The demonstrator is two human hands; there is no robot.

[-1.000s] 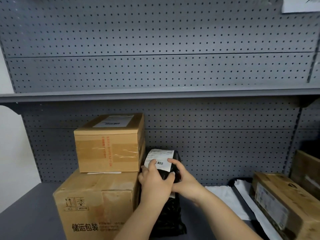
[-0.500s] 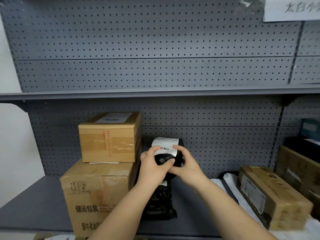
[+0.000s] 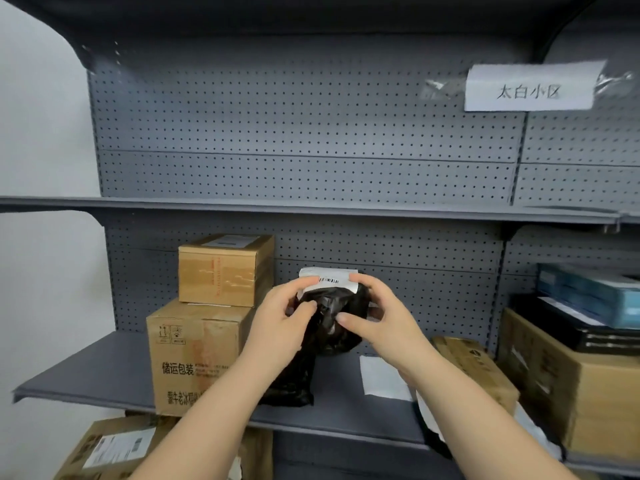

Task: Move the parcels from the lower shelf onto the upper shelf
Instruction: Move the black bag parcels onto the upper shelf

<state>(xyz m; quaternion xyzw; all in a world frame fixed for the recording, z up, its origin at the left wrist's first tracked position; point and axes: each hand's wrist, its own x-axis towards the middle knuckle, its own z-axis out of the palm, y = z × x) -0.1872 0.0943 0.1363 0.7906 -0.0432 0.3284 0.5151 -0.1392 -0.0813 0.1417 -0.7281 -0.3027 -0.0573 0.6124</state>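
Observation:
A black plastic parcel (image 3: pixel 334 315) with a white barcode label is held in the air above the lower shelf (image 3: pixel 104 372). My left hand (image 3: pixel 277 320) grips its left side and my right hand (image 3: pixel 377 317) grips its right side, thumbs near the label. The upper shelf (image 3: pixel 242 204) runs across the view just above the parcel and looks bare. A second black bag (image 3: pixel 292 382) stands on the lower shelf beneath my left wrist, partly hidden by it.
Left on the lower shelf, a small taped carton (image 3: pixel 225 268) sits on a larger carton (image 3: pixel 194 355). A flat carton (image 3: pixel 474 368) and white mailers (image 3: pixel 382 377) lie to the right. Stacked boxes (image 3: pixel 571 375) fill the neighbouring bay. Another carton (image 3: pixel 114 448) sits below.
Both hands have lifted the black parcel off the lower shelf and raised it toward the upper shelf. The camera has tilted upward, showing more of the upper bay.

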